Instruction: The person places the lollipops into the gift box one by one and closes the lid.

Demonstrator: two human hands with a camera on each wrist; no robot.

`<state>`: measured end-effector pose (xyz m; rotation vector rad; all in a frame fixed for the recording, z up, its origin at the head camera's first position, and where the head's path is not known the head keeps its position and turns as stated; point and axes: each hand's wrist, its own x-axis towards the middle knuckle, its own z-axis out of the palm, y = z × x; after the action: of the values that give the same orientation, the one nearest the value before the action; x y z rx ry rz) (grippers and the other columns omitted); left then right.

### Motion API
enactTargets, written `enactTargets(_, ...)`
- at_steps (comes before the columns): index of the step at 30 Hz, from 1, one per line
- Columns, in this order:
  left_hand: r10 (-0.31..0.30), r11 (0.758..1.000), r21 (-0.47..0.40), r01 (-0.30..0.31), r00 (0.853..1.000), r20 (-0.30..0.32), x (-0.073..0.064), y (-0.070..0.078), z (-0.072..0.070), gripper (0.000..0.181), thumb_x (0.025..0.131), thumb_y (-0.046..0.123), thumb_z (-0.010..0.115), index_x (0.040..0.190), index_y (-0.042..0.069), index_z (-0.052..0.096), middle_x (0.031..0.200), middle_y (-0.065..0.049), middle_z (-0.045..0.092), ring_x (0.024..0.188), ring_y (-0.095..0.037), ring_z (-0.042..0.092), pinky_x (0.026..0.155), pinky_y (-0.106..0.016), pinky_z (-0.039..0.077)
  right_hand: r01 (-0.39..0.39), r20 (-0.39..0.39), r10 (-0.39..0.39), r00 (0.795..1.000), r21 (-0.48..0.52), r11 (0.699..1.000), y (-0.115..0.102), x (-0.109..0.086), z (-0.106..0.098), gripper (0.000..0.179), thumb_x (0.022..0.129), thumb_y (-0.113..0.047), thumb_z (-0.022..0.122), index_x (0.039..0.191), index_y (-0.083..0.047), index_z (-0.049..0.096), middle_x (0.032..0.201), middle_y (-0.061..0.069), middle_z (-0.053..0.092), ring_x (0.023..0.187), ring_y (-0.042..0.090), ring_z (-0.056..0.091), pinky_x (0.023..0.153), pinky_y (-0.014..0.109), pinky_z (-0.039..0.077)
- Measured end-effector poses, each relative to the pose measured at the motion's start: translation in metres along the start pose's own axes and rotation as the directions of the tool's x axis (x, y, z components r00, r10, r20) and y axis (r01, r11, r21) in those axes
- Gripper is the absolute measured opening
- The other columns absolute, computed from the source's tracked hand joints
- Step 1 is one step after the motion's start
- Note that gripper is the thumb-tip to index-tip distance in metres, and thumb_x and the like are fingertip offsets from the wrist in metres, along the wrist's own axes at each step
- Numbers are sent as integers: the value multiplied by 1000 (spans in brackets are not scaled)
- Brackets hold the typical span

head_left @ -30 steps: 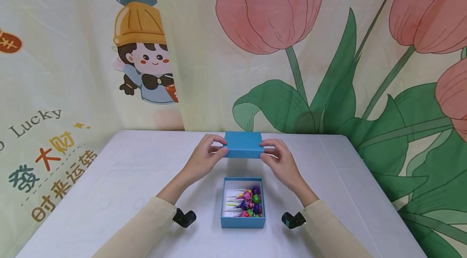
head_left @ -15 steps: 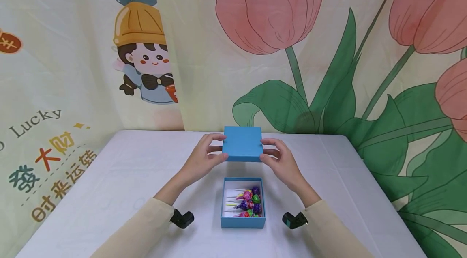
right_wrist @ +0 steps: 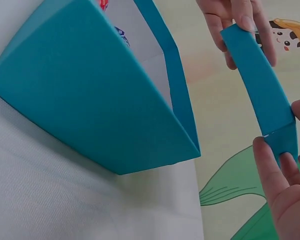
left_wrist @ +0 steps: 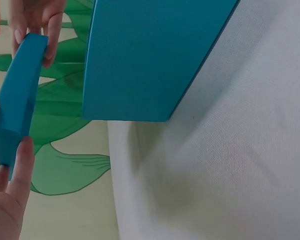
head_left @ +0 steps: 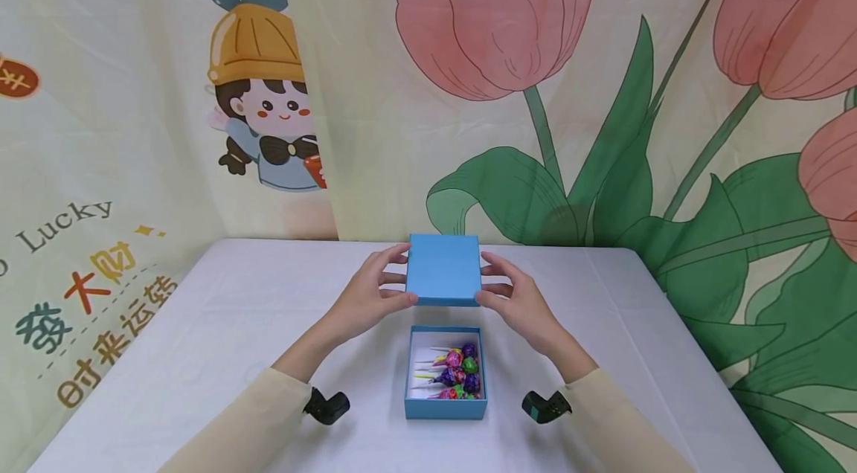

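Observation:
Between both hands a blue box lid point(head_left: 443, 268) is held up above the table, top face toward the head camera. My left hand point(head_left: 368, 293) grips its left edge, thumb at the near corner and fingers along the side. The right hand point(head_left: 521, 303) grips the opposite edge in the same way. Nearer than the lid, the blue box point(head_left: 445, 408) stands uncovered on the table. Inside its white interior lie several lollipops point(head_left: 455, 371), wrapped heads to the right and sticks to the left. In the right wrist view the lid point(right_wrist: 260, 80) is seen edge-on, apart from the box point(right_wrist: 90, 95).
A white cloth covers the table point(head_left: 268, 309). Behind it hangs a printed curtain point(head_left: 375, 161) with tulips and a cartoon figure. Black wrist cameras sit at the left cuff point(head_left: 326, 406) and the right cuff point(head_left: 545, 407).
Both hands have tilted the lid so its top face shows more, and its near edge has come lower, closer to the box. The box and lollipops have stayed in place.

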<state>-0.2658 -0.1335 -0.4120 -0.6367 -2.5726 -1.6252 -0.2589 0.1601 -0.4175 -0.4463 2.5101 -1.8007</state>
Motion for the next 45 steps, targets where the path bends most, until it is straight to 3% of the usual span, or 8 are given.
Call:
enactTargets(6, -58, 998, -38, 59, 998, 31, -5, 1, -1, 94, 92, 15, 86, 168, 19, 31, 150, -18, 44, 131, -38, 62, 98, -43, 60, -52, 23, 52, 998, -2, 999, -3, -4, 0, 73, 100, -12, 73, 165, -16, 39, 145, 15, 57, 128, 32, 65, 106, 47, 56)
enactTargets(22, -196, 980, -7, 196, 978, 67, -30, 13, 0, 95, 91, 25, 86, 168, 28, 31, 148, -13, 49, 128, -30, 62, 99, -44, 60, -48, 56, 51, 997, -55, 997, -14, -26, 0, 70, 99, -11, 75, 162, -17, 45, 140, 14, 58, 121, 29, 66, 96, 43, 61)
enactTargets(30, -212, 976, -20, 215, 971, 109, -43, 17, -1, 90, 94, 32, 83, 168, 26, 32, 150, -14, 50, 125, -27, 64, 98, -52, 59, -71, 56, 76, 996, -86, 994, -16, -41, -1, 70, 99, -13, 77, 161, -18, 47, 139, 13, 60, 116, 26, 67, 91, 40, 63)
enactTargets(38, -252, 961, -73, 265, 956, 148, -53, 16, -1, 89, 94, 31, 84, 167, 31, 34, 148, -9, 54, 119, -23, 65, 95, -48, 55, -91, 100, 98, 990, -75, 993, -14, -51, 0, 70, 100, -18, 76, 162, -17, 44, 140, 14, 59, 112, 24, 67, 91, 40, 63)
enactTargets(45, -225, 955, -144, 259, 951, 213, -61, 15, 1, 89, 96, 25, 81, 169, 22, 30, 148, -16, 50, 117, -24, 66, 93, -42, 54, -132, 141, 135, 981, -36, 991, -11, -60, -1, 71, 99, -18, 76, 162, -14, 44, 139, 16, 58, 110, 24, 68, 90, 40, 63)
